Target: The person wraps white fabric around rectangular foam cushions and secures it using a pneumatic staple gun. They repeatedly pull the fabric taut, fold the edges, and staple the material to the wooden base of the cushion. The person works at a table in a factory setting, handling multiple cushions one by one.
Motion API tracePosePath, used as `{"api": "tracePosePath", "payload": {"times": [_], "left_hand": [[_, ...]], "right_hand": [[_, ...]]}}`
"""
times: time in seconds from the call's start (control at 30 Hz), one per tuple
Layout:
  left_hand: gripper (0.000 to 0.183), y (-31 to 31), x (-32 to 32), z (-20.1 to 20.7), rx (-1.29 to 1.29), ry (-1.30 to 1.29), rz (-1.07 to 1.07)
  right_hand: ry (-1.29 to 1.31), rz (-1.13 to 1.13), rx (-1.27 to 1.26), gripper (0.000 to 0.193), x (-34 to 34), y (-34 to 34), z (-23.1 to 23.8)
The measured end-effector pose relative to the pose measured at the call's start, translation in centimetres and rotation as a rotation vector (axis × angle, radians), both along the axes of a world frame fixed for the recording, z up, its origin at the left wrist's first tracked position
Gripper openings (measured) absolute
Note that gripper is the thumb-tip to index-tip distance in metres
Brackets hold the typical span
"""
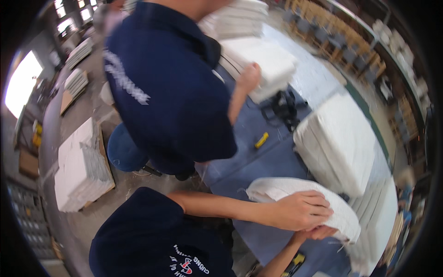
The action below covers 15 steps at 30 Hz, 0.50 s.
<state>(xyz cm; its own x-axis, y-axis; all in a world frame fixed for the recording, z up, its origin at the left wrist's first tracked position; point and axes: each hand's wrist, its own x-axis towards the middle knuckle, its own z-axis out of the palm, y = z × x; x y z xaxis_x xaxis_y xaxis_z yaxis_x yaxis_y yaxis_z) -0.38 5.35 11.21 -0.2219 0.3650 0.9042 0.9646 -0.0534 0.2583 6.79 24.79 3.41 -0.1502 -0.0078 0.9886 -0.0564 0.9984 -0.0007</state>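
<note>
A white, fabric-covered padded piece (284, 188), curved along its top edge, lies over the near part of the blue table. My left hand (304, 210) reaches across it from the left, fingers together and bent over its near side. Just below, my right hand (320, 232) grips the same piece's lower edge, its fingers partly hidden by the left hand. Loose threads hang from the piece near the right hand. At the bottom, beside my right forearm, lies a yellow and black tool (295, 264) whose kind I cannot make out.
A co-worker in a navy shirt (170, 87) stands ahead, one hand at a white padded stack (263, 60). A large white block (339, 143), white slabs (376, 221), a yellow cutter (261, 140) and black straps (284, 109) lie on the table (240, 168). A blue stool (123, 147) stands left.
</note>
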Motion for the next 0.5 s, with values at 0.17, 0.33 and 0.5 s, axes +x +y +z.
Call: {"api": "tracePosePath", "payload": {"times": [0.17,0.33,0.5], "left_hand": [[0.091,-0.1,-3.2,4.6,-0.555,0.062,-0.027],[0.086,1.3,-5.0,3.0,-0.544,0.126,0.042],[0.067,0.5,-6.7,2.7,-0.507,-0.035,-0.090]], "right_hand": [[-0.032,-0.001,0.039,0.051,-1.1,0.4,0.7],[-0.039,0.080,-0.048,0.047,-3.1,-1.0,3.6],[-0.171,-0.107,-0.114,0.048,-3.9,3.5,-1.0]]}}
